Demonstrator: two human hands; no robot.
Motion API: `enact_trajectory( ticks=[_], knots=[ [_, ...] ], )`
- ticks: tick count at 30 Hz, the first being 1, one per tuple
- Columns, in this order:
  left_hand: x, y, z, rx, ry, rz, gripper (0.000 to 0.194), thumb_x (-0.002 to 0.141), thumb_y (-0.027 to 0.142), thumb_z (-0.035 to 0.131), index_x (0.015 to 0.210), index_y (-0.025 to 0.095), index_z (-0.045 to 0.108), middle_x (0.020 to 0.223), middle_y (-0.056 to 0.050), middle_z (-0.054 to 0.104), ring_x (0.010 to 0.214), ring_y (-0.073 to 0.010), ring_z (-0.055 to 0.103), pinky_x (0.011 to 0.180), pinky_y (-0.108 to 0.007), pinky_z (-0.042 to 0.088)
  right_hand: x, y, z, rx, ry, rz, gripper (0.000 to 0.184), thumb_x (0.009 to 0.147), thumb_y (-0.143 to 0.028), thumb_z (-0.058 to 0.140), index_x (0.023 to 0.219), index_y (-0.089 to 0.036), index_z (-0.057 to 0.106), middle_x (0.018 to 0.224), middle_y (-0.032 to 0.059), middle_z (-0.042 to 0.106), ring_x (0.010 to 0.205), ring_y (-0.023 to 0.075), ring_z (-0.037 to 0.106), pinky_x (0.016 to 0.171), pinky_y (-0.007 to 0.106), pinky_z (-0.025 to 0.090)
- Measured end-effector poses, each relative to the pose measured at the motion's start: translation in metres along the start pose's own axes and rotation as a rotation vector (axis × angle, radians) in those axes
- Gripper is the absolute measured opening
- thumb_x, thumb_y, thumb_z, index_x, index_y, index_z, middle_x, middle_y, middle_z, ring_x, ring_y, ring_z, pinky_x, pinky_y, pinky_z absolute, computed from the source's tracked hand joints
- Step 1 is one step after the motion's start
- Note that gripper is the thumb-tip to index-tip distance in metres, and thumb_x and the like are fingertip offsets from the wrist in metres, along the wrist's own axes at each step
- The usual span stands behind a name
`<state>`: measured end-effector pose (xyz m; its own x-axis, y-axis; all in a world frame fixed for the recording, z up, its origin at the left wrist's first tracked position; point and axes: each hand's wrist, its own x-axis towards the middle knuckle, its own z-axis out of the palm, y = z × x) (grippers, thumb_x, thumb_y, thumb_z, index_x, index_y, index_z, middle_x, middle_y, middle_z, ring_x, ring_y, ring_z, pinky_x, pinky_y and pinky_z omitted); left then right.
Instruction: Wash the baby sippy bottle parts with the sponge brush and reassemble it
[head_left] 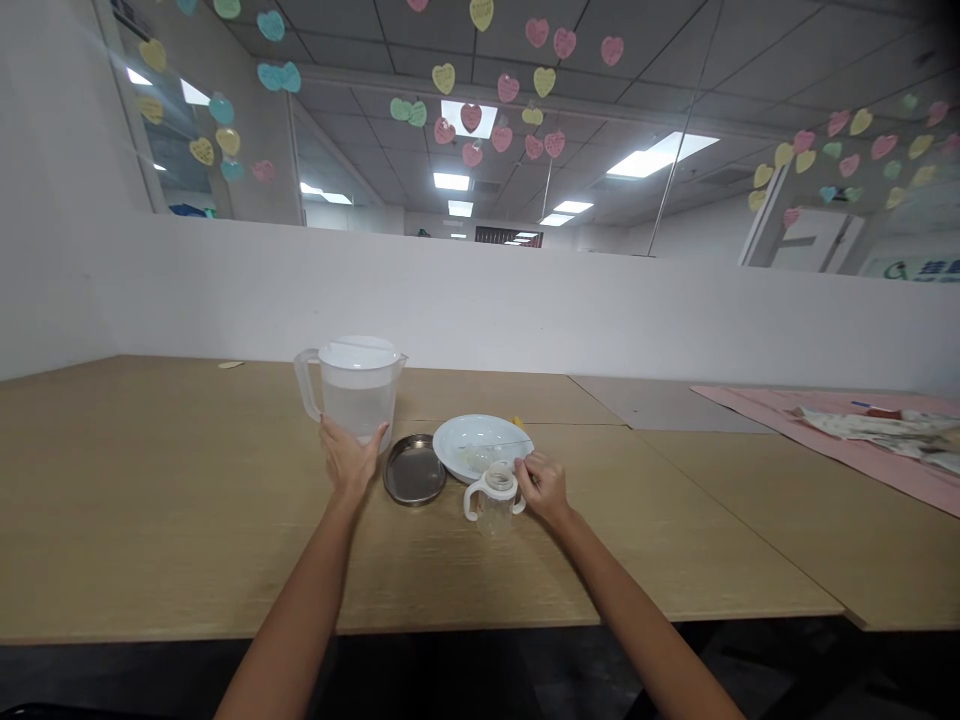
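My left hand (349,455) is wrapped round the lower part of a clear plastic pitcher (360,405), thumb on the right side and fingers on the left. The pitcher stands upright, lidded in white, with liquid inside. My right hand (545,487) is closed beside the right handle of a clear sippy cup (495,512); whatever its fingers pinch is too small to make out. The cup stands lidless, with a white two-handled ring round its neck. Behind it, a white bowl (450,440) contains clear pieces I cannot identify, and a thin rod (506,443) crosses it, ending near my right hand.
A round metal dish (415,470) lies between pitcher and bowl. Something small and yellow (517,422) shows behind the bowl. On the right, a pink cloth (765,410) carries crumpled fabric (877,430) and a pen. A white wall (525,310) closes off the table's back.
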<state>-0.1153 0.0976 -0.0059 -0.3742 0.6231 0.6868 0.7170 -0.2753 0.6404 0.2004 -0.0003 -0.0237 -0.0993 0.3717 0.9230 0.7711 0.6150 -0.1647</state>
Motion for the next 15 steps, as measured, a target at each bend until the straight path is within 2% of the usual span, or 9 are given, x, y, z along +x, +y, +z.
enact_trajectory(
  ticks=[3, 12, 15],
  knots=[
    [-0.001, 0.003, -0.001, -0.037, 0.031, -0.008, 0.104, 0.07, 0.064, 0.06, 0.142, 0.006, 0.01, 0.139, -0.031, 0.03, 0.129, -0.0435, 0.031, 0.103, -0.056, 0.03, 0.0, 0.0, 0.0, -0.001, -0.001, 0.004, 0.039, 0.088, -0.02, 0.045, 0.05, -0.02, 0.036, 0.049, -0.0022, 0.037, 0.049, 0.0105, 0.034, 0.051, 0.027, 0.025],
    [-0.004, -0.006, 0.009, -0.028, 0.035, 0.019, 0.105, 0.069, 0.064, 0.061, 0.142, 0.009, 0.009, 0.141, -0.032, 0.027, 0.132, -0.0448, 0.028, 0.103, -0.058, 0.029, 0.0, 0.001, 0.002, -0.016, 0.0, 0.001, 0.039, 0.088, -0.021, 0.044, 0.05, -0.02, 0.036, 0.049, -0.0019, 0.038, 0.049, 0.0107, 0.034, 0.051, 0.027, 0.025],
    [-0.004, -0.01, 0.01, -0.03, 0.018, 0.033, 0.104, 0.072, 0.064, 0.056, 0.142, 0.007, 0.003, 0.141, -0.034, 0.024, 0.132, -0.0451, 0.025, 0.103, -0.058, 0.028, 0.0, 0.002, 0.001, -0.019, -0.006, 0.006, 0.039, 0.088, -0.022, 0.044, 0.05, -0.02, 0.036, 0.049, -0.0018, 0.038, 0.05, 0.0107, 0.035, 0.051, 0.027, 0.025]
  ],
)
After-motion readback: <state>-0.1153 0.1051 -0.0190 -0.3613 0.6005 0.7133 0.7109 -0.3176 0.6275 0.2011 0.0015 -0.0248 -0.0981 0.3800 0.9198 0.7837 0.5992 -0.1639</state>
